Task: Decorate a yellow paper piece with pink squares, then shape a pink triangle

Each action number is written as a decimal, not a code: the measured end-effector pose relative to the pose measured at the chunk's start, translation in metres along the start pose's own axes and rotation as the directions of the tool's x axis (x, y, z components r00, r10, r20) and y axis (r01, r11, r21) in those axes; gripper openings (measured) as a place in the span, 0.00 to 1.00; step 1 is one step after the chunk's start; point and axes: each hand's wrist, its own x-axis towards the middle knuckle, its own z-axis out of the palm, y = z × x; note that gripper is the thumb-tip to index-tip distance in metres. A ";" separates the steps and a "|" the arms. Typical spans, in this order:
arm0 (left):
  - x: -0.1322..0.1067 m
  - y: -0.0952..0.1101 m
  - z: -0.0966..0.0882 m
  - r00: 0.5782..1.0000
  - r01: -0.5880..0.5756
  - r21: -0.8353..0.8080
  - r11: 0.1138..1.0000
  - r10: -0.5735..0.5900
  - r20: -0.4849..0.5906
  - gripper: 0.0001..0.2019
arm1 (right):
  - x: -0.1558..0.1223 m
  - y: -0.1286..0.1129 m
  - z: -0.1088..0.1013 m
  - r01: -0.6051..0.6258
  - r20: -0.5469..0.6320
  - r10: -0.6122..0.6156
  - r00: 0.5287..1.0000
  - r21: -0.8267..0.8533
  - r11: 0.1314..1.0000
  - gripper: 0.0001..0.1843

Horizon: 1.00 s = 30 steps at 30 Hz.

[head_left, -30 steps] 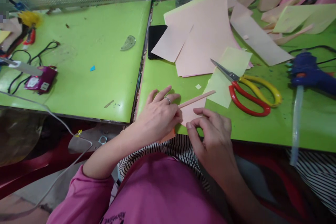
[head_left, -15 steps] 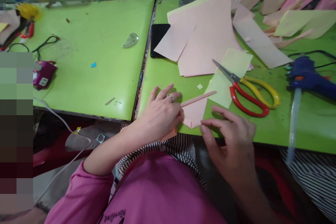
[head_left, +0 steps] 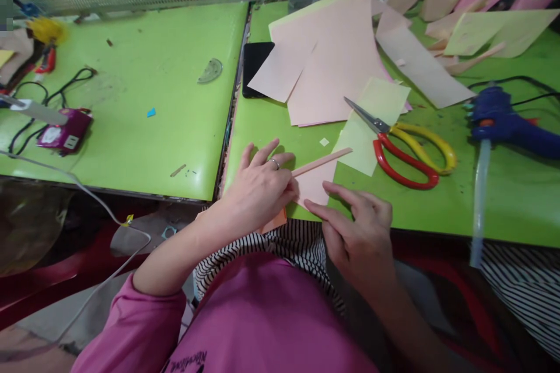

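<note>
A small pink paper piece [head_left: 317, 182] with a rolled edge lies at the near edge of the green table [head_left: 284, 122]. My left hand [head_left: 258, 186], a ring on one finger, pinches the paper's left end where the roll begins. My right hand [head_left: 356, 224] lies with fingers stretched flat, fingertips pressing the paper's near edge. An orange scrap [head_left: 275, 222] peeks out below my left hand.
Red-and-yellow scissors [head_left: 405, 143] lie on a yellow sheet [head_left: 371, 122] to the right. A pink paper stack [head_left: 332, 58] partly covers a black phone [head_left: 254, 64]. A blue glue gun [head_left: 507, 119] sits far right. A purple device [head_left: 65, 131] with cables sits on the left table.
My right hand drew back to the right half a second ago, then returned to the paper's near edge with fingers flat. My left hand kept its pinch on the roll.
</note>
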 end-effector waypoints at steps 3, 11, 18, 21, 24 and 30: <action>-0.001 0.000 0.002 1.000 -0.001 0.017 1.000 0.001 0.001 0.07 | -0.003 -0.001 0.002 0.022 -0.016 -0.024 1.000 -0.103 0.994 0.16; 0.002 -0.001 0.003 0.998 -0.052 0.044 0.998 0.051 0.042 0.08 | -0.004 -0.001 -0.004 0.210 0.008 -0.217 0.976 -0.300 0.931 0.17; 0.006 -0.001 -0.002 0.994 -0.057 0.035 0.998 0.053 0.093 0.09 | -0.009 0.014 -0.018 0.209 0.054 -0.203 0.978 -0.159 0.965 0.18; 0.006 -0.002 -0.004 0.993 -0.064 0.017 0.998 0.062 0.101 0.08 | -0.009 0.017 -0.019 0.183 0.033 -0.181 0.983 -0.116 0.976 0.16; 0.005 -0.003 -0.004 0.993 -0.064 -0.007 0.998 0.065 0.103 0.08 | -0.007 0.016 -0.015 0.190 0.002 -0.192 0.981 -0.150 0.970 0.14; 0.002 -0.005 0.000 0.992 -0.114 -0.047 0.992 0.116 0.056 0.08 | 0.003 0.020 -0.013 0.286 -0.017 -0.293 0.956 -0.171 0.943 0.13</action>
